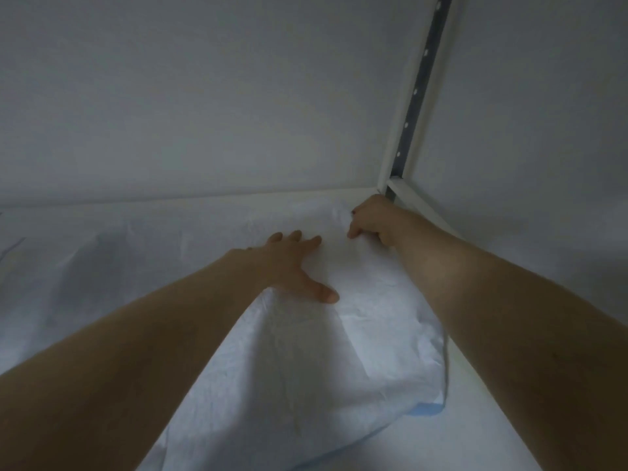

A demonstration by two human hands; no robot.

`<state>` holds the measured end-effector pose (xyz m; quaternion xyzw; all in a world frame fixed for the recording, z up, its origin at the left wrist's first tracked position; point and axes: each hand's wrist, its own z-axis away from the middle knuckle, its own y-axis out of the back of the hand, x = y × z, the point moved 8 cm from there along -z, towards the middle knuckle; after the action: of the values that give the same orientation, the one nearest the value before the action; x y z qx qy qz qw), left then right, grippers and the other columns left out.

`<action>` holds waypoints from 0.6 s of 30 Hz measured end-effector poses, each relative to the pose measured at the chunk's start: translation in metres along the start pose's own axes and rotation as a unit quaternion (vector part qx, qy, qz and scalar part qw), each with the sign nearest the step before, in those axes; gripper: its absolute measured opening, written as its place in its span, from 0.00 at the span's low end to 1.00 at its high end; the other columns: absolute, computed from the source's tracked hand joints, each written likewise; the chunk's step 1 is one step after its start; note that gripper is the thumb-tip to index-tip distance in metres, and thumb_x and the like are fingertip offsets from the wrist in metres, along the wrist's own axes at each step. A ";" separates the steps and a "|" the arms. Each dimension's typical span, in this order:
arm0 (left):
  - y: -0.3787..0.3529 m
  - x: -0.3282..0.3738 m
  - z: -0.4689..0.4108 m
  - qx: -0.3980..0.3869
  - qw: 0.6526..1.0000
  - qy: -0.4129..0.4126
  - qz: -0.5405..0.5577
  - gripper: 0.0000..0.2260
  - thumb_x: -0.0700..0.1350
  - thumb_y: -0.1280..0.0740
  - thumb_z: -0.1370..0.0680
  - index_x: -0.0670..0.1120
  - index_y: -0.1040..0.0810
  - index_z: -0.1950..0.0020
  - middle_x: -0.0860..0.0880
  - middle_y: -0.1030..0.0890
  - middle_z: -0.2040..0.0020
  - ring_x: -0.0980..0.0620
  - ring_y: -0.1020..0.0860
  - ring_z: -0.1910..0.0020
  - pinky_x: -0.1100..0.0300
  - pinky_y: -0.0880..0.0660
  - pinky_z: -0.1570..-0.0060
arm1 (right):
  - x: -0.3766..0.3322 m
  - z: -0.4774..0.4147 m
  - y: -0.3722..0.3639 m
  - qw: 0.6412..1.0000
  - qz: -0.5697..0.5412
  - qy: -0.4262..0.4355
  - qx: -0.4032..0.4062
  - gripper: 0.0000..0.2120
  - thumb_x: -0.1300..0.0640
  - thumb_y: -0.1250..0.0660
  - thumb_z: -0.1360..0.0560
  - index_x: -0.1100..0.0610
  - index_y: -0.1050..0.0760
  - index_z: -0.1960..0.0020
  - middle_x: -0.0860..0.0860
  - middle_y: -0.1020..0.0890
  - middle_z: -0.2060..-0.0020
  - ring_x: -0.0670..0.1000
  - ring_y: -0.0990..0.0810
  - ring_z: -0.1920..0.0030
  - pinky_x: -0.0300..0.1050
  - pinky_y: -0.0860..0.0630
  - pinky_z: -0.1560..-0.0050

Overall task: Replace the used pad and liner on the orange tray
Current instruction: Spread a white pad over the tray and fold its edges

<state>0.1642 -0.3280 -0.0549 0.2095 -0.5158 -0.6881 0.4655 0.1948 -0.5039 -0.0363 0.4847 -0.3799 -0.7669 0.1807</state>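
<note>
Pad, crinkled white, under left hand, corner in grip of right hand

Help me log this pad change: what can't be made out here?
Orange tray: unseen in head view; the white pad covers the surface.
Right hand: head view, its curled fingers hide whether they pinch the pad.
Pad's left end: cut off by the frame edge.
</note>
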 end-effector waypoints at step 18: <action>0.046 -0.052 -0.030 0.121 0.988 0.069 -0.063 0.21 0.46 0.44 0.19 0.46 0.40 0.26 0.46 0.34 0.27 0.47 0.36 0.27 0.48 0.47 0.27 | -0.058 -0.009 -0.039 0.935 0.293 0.189 -0.070 0.23 0.62 0.41 0.24 0.57 0.33 0.29 0.54 0.32 0.29 0.55 0.33 0.30 0.47 0.36 0.29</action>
<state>0.2318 -0.3002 -0.0346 0.3430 -0.5480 -0.6324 0.4268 0.2334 -0.4451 -0.0329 0.4737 -0.4093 -0.5990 0.4993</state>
